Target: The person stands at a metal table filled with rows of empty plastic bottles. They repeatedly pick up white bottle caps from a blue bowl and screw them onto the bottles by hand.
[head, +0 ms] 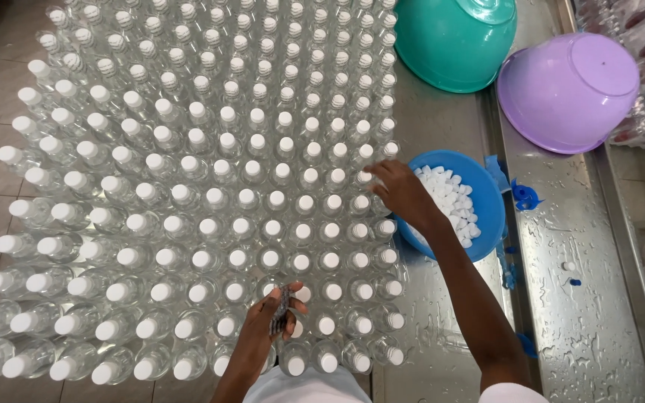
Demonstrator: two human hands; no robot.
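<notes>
Nearest, the left hand [274, 317] closes loosely around a small dark object [282, 307] above the front rows of clear bottles [188, 194]. Farther out, the right hand [401, 192], fingers curled, reaches a bottle top beside the blue bowl [491, 213] of white caps [449, 201]; what it pinches cannot be told. Seating each cap squarely likely matters most.
</notes>
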